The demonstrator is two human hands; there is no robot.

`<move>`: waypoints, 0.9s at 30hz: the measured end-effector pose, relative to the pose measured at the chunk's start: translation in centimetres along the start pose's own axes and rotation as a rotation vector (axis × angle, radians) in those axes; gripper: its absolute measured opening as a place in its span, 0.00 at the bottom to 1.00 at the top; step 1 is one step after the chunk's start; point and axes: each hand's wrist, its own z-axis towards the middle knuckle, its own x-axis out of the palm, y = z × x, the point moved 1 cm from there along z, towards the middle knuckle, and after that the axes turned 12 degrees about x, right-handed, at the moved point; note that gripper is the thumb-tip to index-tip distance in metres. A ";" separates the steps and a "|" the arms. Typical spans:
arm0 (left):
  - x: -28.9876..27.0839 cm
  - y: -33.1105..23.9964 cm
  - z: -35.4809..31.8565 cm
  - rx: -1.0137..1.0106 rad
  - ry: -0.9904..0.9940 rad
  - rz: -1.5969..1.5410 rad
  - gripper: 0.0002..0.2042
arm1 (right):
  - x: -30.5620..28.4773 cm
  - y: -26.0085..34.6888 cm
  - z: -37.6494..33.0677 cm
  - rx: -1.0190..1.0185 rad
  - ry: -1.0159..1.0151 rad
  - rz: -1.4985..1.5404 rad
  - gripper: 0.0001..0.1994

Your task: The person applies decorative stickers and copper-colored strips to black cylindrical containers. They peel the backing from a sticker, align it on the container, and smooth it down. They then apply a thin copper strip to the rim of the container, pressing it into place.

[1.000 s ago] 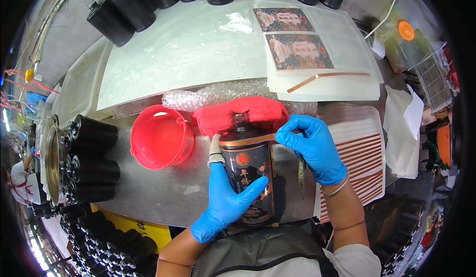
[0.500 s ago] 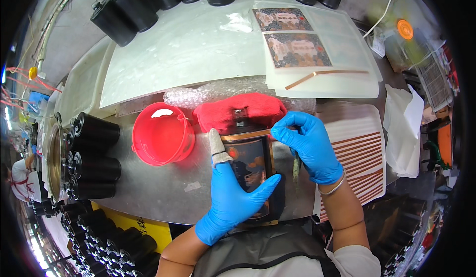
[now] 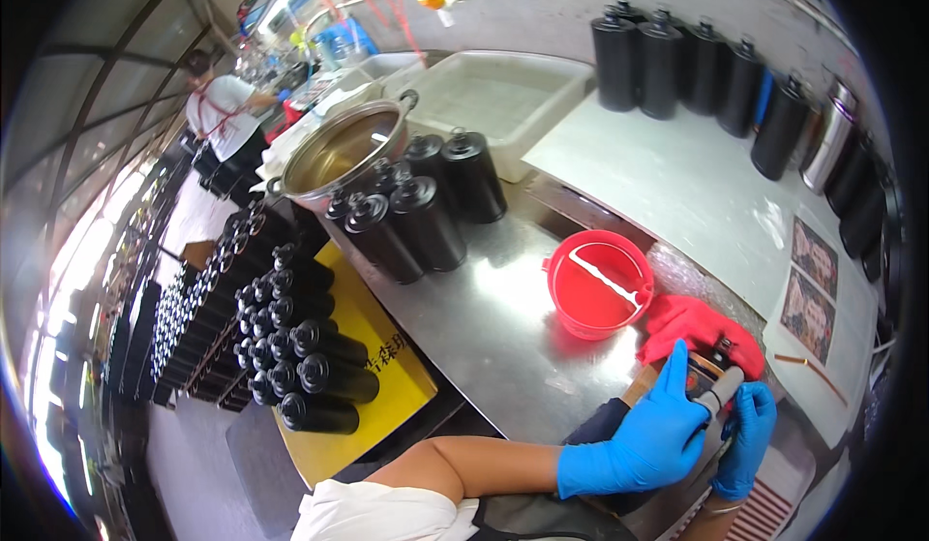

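Observation:
A black bottle with a dark picture label (image 3: 704, 378) lies on the metal table, its neck resting against a bunched red towel (image 3: 692, 318). My left hand (image 3: 644, 444), in a blue glove, lies across the bottle with its fingers apart. One of its fingers wears a pale cloth cover (image 3: 721, 393) and touches the bottle near the shoulder. Just beyond that finger is my right hand (image 3: 747, 439), also gloved, its fingers pressed together by the bottle's edge. What they pinch is hidden. A red bucket (image 3: 600, 285) stands left of the towel.
Several black bottles (image 3: 416, 222) stand beside a large metal pot (image 3: 334, 159); more crowd a yellow board (image 3: 397, 405). A white tub (image 3: 503, 105) sits behind. At right, printed labels (image 3: 811, 289) and a copper-coloured strip (image 3: 811, 375) lie on sheets. A person (image 3: 223, 115) works far left.
My view has swung left, so both hands, bottle and bucket now sit further right in it. My right hand has come closer to the covered finger of my left.

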 end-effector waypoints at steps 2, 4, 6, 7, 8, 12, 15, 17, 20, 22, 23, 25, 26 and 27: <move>-0.2 0.2 -0.7 -0.104 -0.016 0.024 0.39 | 0.6 -0.5 0.5 0.002 0.053 -0.016 0.06; -0.6 0.1 -0.9 -0.218 -0.057 -0.120 0.43 | 1.4 0.3 -0.1 0.024 0.027 -0.037 0.06; -0.3 0.6 -1.2 -0.222 -0.048 -0.152 0.48 | 1.6 0.8 -0.3 0.028 0.022 -0.056 0.05; -0.2 1.0 -1.2 -0.216 -0.065 -0.240 0.48 | 1.6 0.9 -0.4 0.032 0.014 -0.058 0.05; -0.2 1.4 -1.3 -0.209 -0.078 -0.328 0.48 | 1.7 0.9 -0.4 0.038 0.005 -0.058 0.06; -0.5 1.5 -0.4 -0.173 -0.036 -0.439 0.47 | 1.9 2.1 -1.4 0.022 -0.049 -0.081 0.04; -1.3 0.2 0.5 -0.118 0.121 0.011 0.42 | 2.1 3.0 -1.2 0.043 -0.001 -0.119 0.05; -1.3 0.1 0.4 -0.053 0.152 0.102 0.41 | 2.7 3.4 -1.2 0.076 0.017 -0.101 0.03; -0.6 0.6 -0.5 -0.126 0.029 0.005 0.48 | 2.8 3.9 -1.5 0.131 0.056 -0.092 0.04; -1.1 0.5 -0.3 -0.212 0.048 -0.262 0.53 | 2.9 4.0 -1.9 0.142 0.073 -0.039 0.04; -1.0 0.6 -0.5 -0.284 0.070 -0.332 0.53 | 2.7 3.9 -2.2 0.145 0.054 -0.023 0.04; -1.3 1.1 -0.7 -0.250 0.108 -0.337 0.53 | 3.1 3.9 -2.5 0.139 0.044 0.016 0.04; -1.4 1.4 -0.9 -0.234 0.123 -0.340 0.52 | 3.0 3.9 -2.6 0.127 0.036 0.006 0.04; -1.3 1.9 -1.2 -0.216 0.122 -0.359 0.52 | 3.1 3.6 -2.7 0.115 0.031 -0.002 0.04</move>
